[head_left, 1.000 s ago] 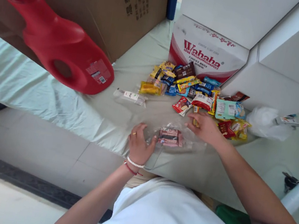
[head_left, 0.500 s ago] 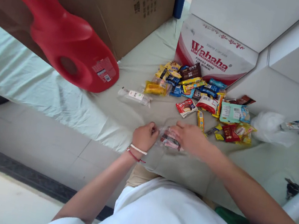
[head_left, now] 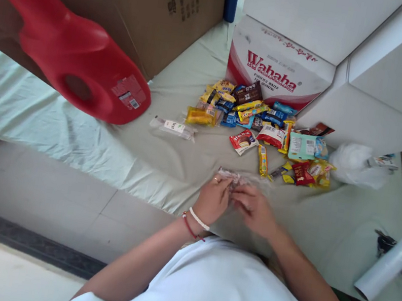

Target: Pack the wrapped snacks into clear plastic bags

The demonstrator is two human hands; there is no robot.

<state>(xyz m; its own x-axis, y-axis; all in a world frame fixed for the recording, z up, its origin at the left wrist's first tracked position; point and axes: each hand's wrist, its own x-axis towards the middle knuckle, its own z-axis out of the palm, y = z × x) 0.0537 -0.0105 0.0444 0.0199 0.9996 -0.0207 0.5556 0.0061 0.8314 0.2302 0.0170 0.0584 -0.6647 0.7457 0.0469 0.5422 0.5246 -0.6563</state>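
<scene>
A crinkled clear plastic bag with reddish-brown packets in it lies at the near side of the cloth-covered surface. My left hand, wearing a white and a red bracelet, presses its closed fingers over the bag's near part. Coming from the other side, my right hand pinches the bag close to my left fingertips; its fingers are slightly blurred. Both hands hide much of the contents. Just beyond them lie a yellow snack packet and a red-and-white snack packet.
A pile of wrapped snacks lies before the Wahaha carton. A long clear packet rests left of it, near a red jug. White plastic bag and plastic roll are at right. The cloth's front edge is at left.
My left hand has moved right and onto the bag. My right hand has drawn back slightly toward me, its fingers now meeting the left ones. The bag looks turned and more covered.
</scene>
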